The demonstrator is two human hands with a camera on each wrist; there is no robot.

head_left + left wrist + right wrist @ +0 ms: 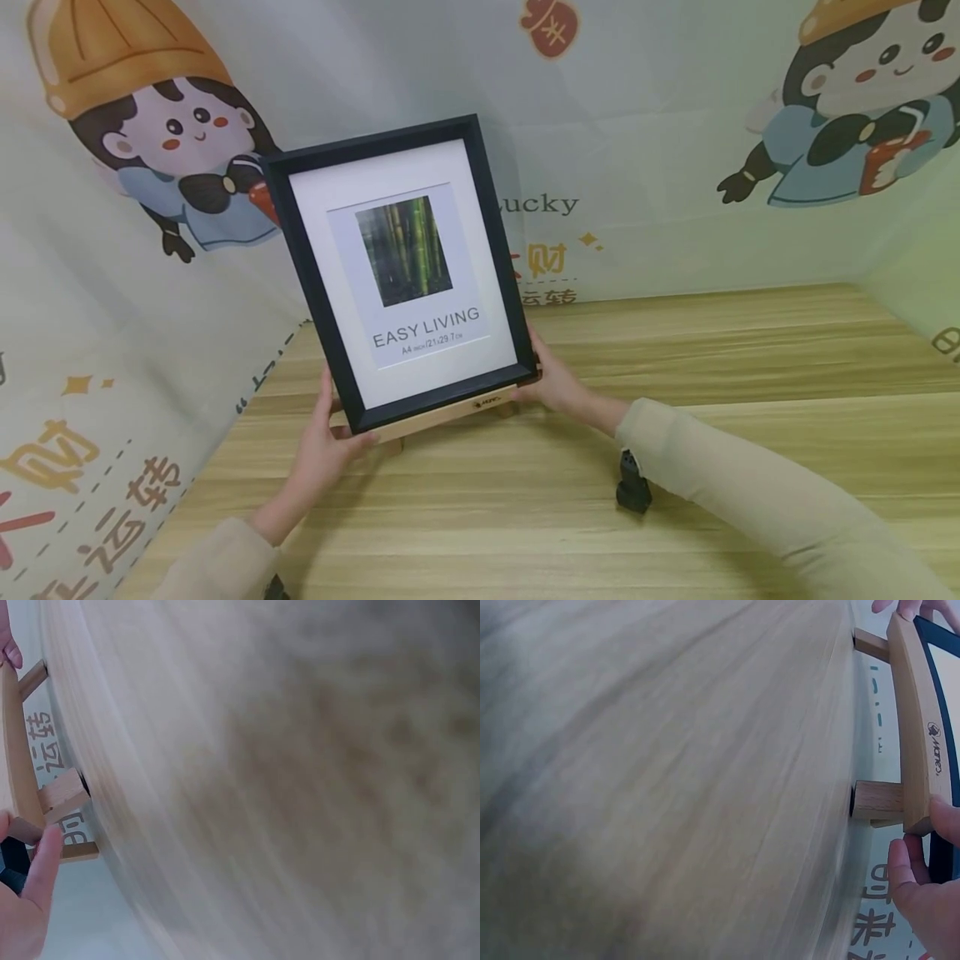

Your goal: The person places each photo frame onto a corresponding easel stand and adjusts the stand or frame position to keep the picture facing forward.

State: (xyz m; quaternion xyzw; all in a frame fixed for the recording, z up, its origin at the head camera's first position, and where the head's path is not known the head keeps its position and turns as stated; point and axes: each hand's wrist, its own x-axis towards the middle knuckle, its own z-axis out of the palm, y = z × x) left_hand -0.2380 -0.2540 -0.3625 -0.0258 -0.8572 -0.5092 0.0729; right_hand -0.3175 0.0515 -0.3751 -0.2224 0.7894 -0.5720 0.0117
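Note:
A black picture frame (498, 250) with a white mat and a bamboo picture stands tilted on the ledge of a small wooden easel (442, 414). My left hand (330, 442) grips the ledge's left end, its thumb along the front. At the other end, my right hand (558, 382) holds the ledge beside the frame's lower corner. In the right wrist view, the easel (915, 712) shows short legs, with dark tips close to the tabletop. Whether all its legs touch the wood cannot be told. The easel's back is hidden behind the frame.
The wood-grain table (525, 500) spreads below and to the right. Behind and at the left hangs a pale printed cloth (645, 167) with cartoon figures and lettering. A black device (633, 483) is at my right cuff.

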